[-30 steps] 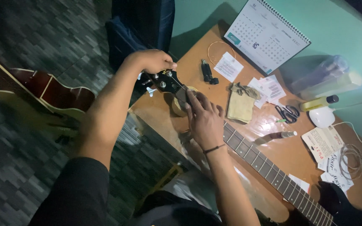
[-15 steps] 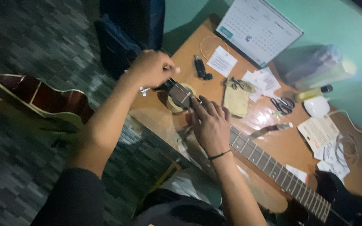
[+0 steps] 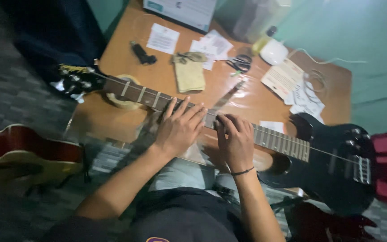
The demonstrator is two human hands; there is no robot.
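A black electric guitar [image 3: 337, 161] lies across the wooden table [image 3: 166, 85], its neck [image 3: 139, 95] running left to the headstock [image 3: 75, 80] past the table's left edge. My left hand [image 3: 180, 127] lies flat on the neck near its middle, fingers spread. Just to its right, my right hand [image 3: 234, 141] presses its curled fingertips on the fretboard; a dark band is on that wrist. Neither hand grips anything loose. A roll of tape [image 3: 124, 96] sits under the neck near the headstock.
On the table lie paper slips [image 3: 163, 38], a small black device [image 3: 142, 54], a folded yellowish cloth [image 3: 189, 74], scissors [image 3: 240, 62], a white round object [image 3: 274, 51] and a cable. A red-and-cream guitar [image 3: 23, 150] stands on the floor at left. A dark bag [image 3: 59, 31] is behind.
My left hand has left the headstock and come down onto the neck beside my right hand. The view has swung right, so the guitar's black body now shows.
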